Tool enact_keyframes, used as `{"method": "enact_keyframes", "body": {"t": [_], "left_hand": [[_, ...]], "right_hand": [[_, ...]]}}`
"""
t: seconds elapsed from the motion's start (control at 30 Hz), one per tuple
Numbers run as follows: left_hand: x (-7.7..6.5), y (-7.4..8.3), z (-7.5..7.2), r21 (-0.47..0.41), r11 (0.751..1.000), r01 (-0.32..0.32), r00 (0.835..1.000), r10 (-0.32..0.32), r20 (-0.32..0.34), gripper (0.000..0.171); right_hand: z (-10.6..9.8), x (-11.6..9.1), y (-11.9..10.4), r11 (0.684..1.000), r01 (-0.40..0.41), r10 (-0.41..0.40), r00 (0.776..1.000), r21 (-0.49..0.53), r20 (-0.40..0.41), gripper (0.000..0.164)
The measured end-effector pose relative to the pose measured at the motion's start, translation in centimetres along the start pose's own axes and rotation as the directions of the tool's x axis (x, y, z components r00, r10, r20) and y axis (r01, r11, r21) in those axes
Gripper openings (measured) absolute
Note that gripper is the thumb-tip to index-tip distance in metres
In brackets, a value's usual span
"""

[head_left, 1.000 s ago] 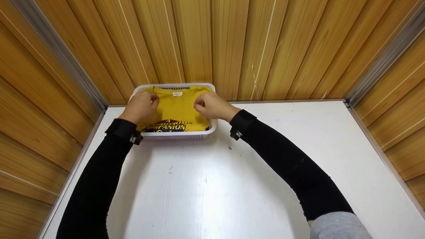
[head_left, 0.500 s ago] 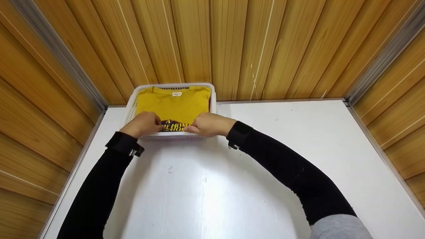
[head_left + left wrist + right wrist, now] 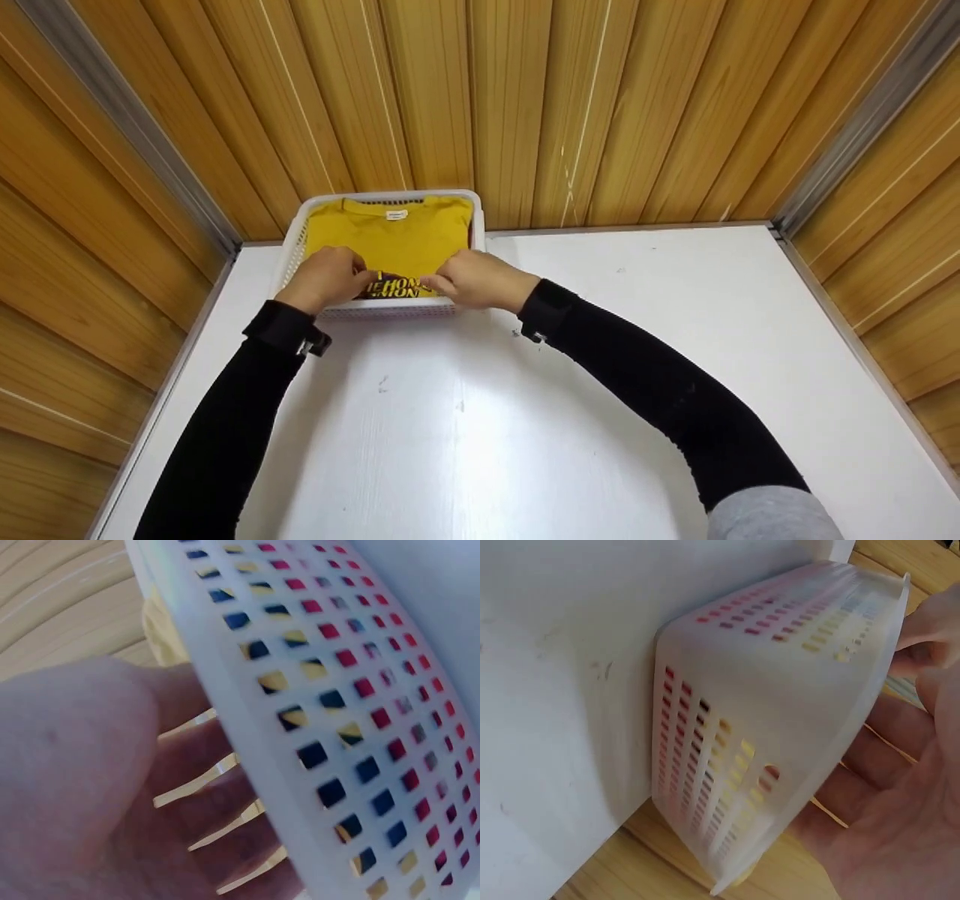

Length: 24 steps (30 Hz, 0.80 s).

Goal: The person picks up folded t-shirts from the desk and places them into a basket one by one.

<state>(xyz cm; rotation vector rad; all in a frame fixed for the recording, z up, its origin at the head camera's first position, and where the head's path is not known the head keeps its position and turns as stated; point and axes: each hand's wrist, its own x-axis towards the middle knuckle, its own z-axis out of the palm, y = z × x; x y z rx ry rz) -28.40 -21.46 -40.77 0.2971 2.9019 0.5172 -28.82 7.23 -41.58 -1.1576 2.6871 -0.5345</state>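
Observation:
A white plastic basket with slotted sides holds a folded yellow T-shirt, collar and white label toward the back wall. Dark lettering shows on its near part. My left hand reaches over the left part of the front rim, its spread fingers dipping behind the basket wall in the left wrist view. My right hand lies at the front right corner, thumb over the lettering. In the right wrist view its extended fingers pass behind the rim; the fingertips are hidden inside.
The basket stands on a white table against the wood-patterned back wall. Similar panels rise on the left and right, with grey metal strips in the corners. Red and dark cloth shows through the slots, below the yellow.
Both hands have come from over the middle of the T-shirt toward me, to the basket's front rim. Over the last half second they have barely moved.

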Motion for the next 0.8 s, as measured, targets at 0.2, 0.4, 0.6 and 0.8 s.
{"method": "enact_keyframes", "body": {"t": [0.2,0.4,0.6,0.8], "left_hand": [[-0.7,1.4,-0.4,-0.033,0.997,-0.063,0.994,0.059,-0.095,0.039],[-2.6,4.4,-0.6,-0.087,0.98,-0.178,0.944,0.145,-0.297,0.033],[-4.6,7.3,-0.6,-0.004,0.955,-0.297,0.807,0.249,-0.536,0.033],[-6.2,9.5,-0.1,0.053,0.962,-0.267,0.776,0.247,-0.581,0.048]], "right_hand": [[-1.4,-1.0,0.9,0.999,0.006,0.003,0.986,0.051,-0.164,0.05],[-4.3,-4.1,1.4,0.993,-0.004,0.04,0.953,0.119,-0.3,0.034],[-7.0,-8.8,2.2,0.986,-0.043,0.106,0.906,0.16,-0.41,0.032],[-7.7,-13.7,3.5,0.989,-0.142,0.145,0.83,0.048,-0.538,0.036]]}}
